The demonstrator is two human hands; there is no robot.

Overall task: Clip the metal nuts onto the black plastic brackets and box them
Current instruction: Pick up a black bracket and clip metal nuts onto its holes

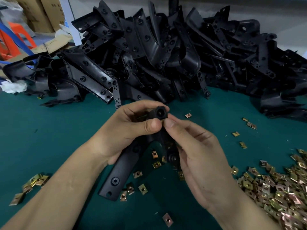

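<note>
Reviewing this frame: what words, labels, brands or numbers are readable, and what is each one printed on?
No text is readable.
Cardboard boxes, top left: dark print, too blurred to read.
Flattened cardboard beside them: a small marking, too small to read.
Black brackets and metal nuts: no lettering shows.

Brackets (pixel 166 55) perhaps dozens; nuts (pixel 274 188) over fifty.
</note>
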